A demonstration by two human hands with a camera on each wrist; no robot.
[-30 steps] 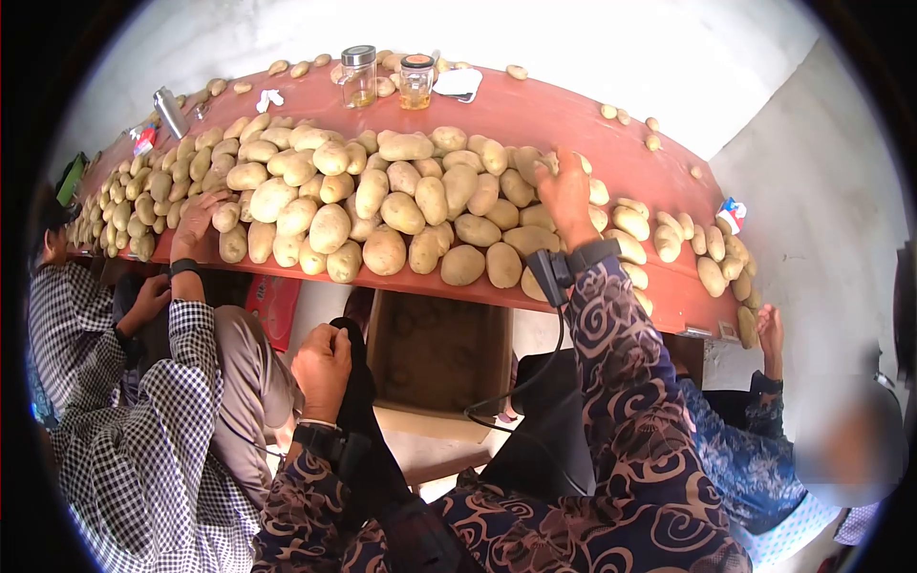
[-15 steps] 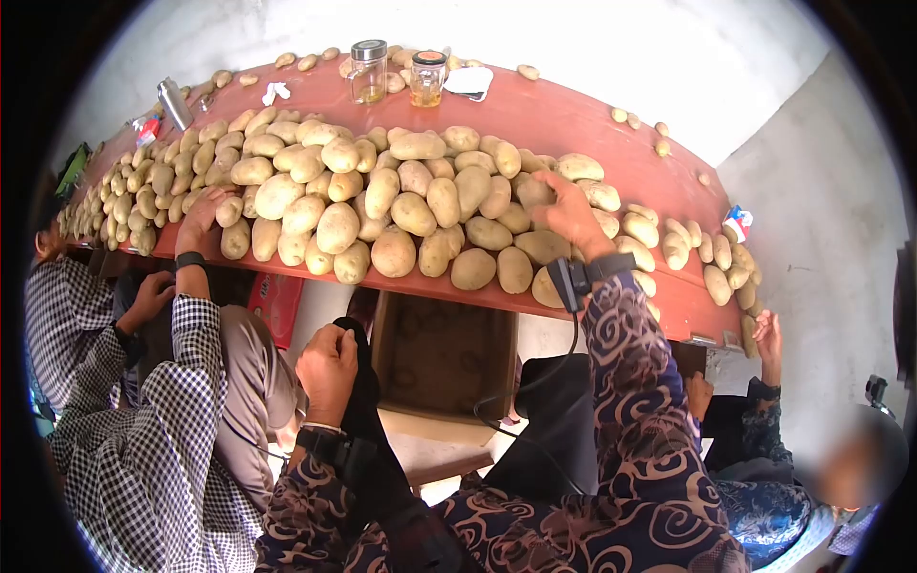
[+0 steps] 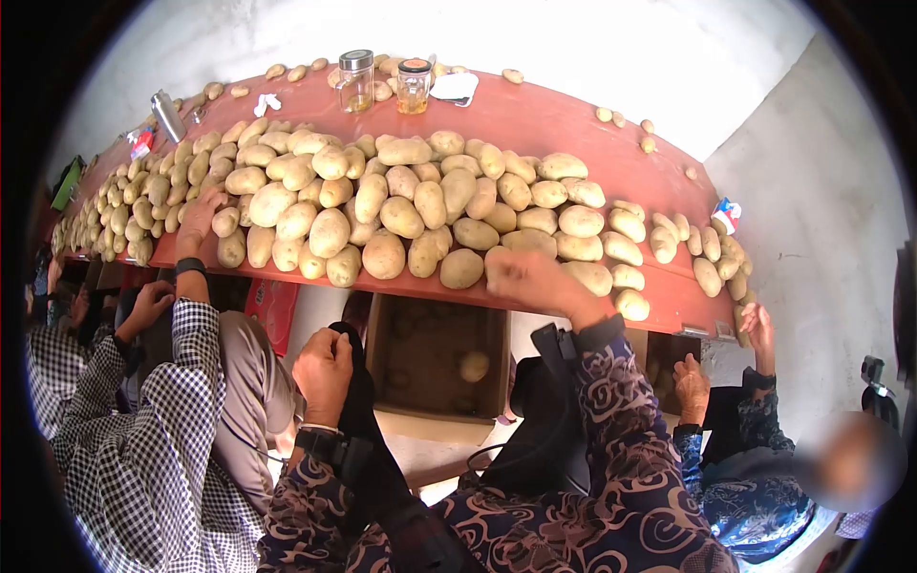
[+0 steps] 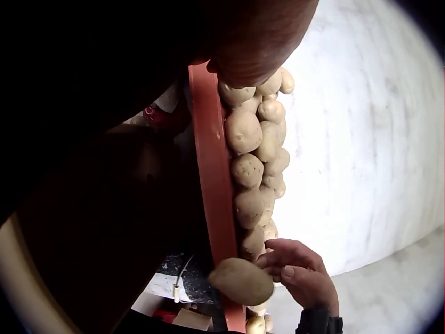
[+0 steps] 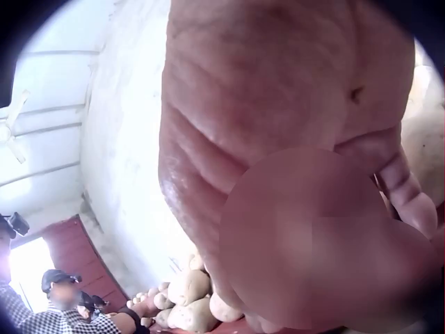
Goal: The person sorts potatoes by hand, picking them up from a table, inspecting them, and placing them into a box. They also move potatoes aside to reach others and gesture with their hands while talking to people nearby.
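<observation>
A long heap of potatoes (image 3: 330, 232) lies on the red table (image 3: 583, 134). My right hand (image 3: 535, 279) is over the table's near edge, blurred, palm toward the edge. In the left wrist view, a potato (image 4: 241, 281) is in front of the right hand's fingers (image 4: 281, 259), out past the edge and not gripped. Within the brown box (image 3: 411, 377) under the table, a blurred potato (image 3: 473, 366) shows in the head view. Holding nothing, my left hand (image 3: 323, 372) rests by my knee with loosely curled fingers.
Two glass jars (image 3: 413, 88) and a steel flask (image 3: 168, 116) stand behind the heap. At left, a neighbour's hand (image 3: 198, 218) touches the potatoes. Another person's hand (image 3: 759, 334) is near the table's right end.
My right hand has come from the heap's far side to the near edge. Potatoes from the front row there are gone, and one shows in the box. My left hand stays still.
</observation>
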